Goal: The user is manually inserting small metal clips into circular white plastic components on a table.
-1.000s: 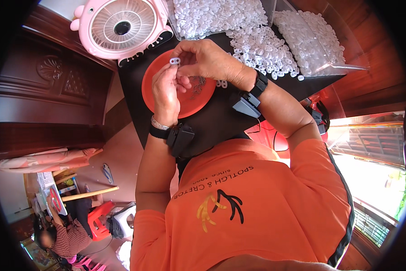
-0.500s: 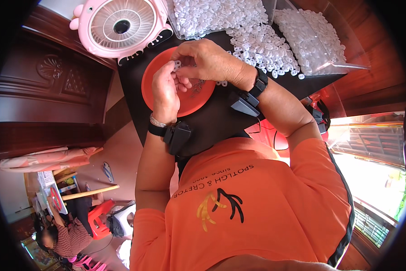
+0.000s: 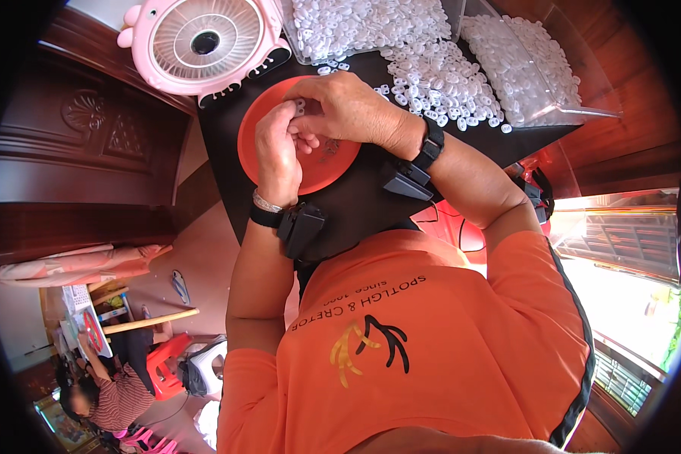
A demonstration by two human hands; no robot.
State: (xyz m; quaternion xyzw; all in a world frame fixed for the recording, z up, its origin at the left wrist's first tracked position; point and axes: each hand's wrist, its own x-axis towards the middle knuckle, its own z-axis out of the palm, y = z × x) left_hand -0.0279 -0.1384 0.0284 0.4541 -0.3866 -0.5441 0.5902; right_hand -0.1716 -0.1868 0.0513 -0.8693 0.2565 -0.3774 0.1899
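Above an orange-red round dish, my left hand and my right hand meet, fingers curled together. Pinched between their fingertips is a small white oval piece with two holes, mostly covered by the fingers. My left hand's lower fingers curl under my right hand. On the dish below them lie small dark bits, partly hidden and too small to name. A few loose white oval pieces lie on the black table just past my right hand.
A pile of white oval pieces spreads over the black table. Two clear bins of such pieces stand at the far side. A pink fan sits at the far left. Another person sits at the lower left.
My right hand has shifted slightly nearer and closed in on my left, so less of the white piece shows. More loose pieces beyond the hand are uncovered.
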